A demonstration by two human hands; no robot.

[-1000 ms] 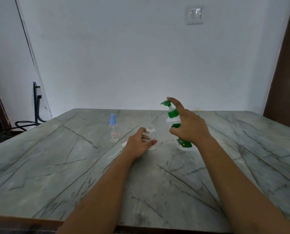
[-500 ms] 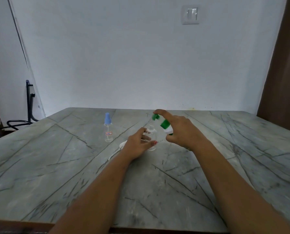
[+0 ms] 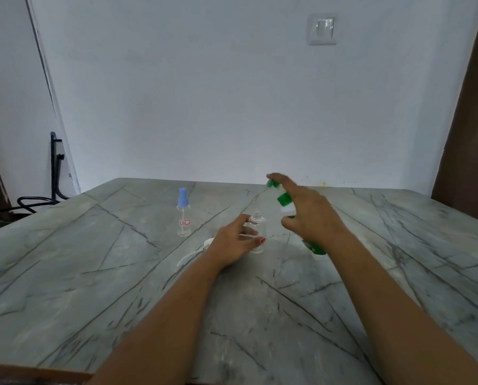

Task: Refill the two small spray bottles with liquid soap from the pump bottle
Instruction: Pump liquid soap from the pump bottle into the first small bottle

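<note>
My left hand grips a small clear spray bottle that stands uncapped on the marble table. My right hand holds the green and white pump bottle, tilted toward that open neck, with the index finger on the green pump head. The pump bottle's lower part shows below my wrist. A second small spray bottle with a blue cap stands upright to the left, apart from both hands. A white spray cap with its tube lies on the table behind my left hand.
The table's far edge meets a white wall with a switch plate. A black cable and stand lie beyond the table's left corner. A brown door frame rises at the right.
My right hand lifted the pump bottle off the table, tilted it toward the open spray bottle, then raised it slightly. My left hand stayed on the clear bottle.
</note>
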